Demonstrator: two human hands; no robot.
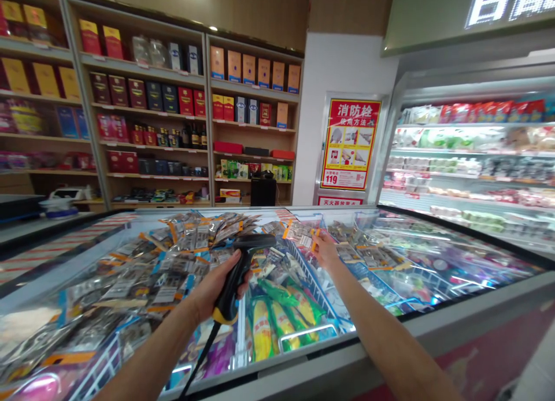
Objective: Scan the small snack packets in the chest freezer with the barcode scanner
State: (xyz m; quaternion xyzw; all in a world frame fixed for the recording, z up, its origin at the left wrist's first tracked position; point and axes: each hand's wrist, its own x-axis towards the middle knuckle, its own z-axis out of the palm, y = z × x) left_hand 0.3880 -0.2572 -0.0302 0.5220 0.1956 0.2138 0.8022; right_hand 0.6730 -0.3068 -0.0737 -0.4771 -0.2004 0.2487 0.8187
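Left hand (pixel 221 282) closed round the handle of a black-and-yellow handheld scanner (pixel 234 282); cord (pixel 204 350) hangs from the handle's foot, down past the left forearm. Right hand (pixel 325 251) almost shut, thumb and fingertips pinching the orange edge of a clear packet (pixel 299 233). Packet is above the far part of the freezer's glass top, to the right of the scanner head and apart from it; whether it touches the packets beside it, cannot tell.

Risks, as I judge them. Grip is at one edge only: slick film could slip or swing, bending the printed label out of line. Glare on the film might spoil a reading. Neighbouring packets (pixel 162 268) overlap in a loose heap; a careless sweep of scanner or forearm could start a slide. Cord may snag on the freezer rim (pixel 303 379) if the left arm reaches farther. Corn packs (pixel 281 320) appear to lie under the glass, so less exposed.
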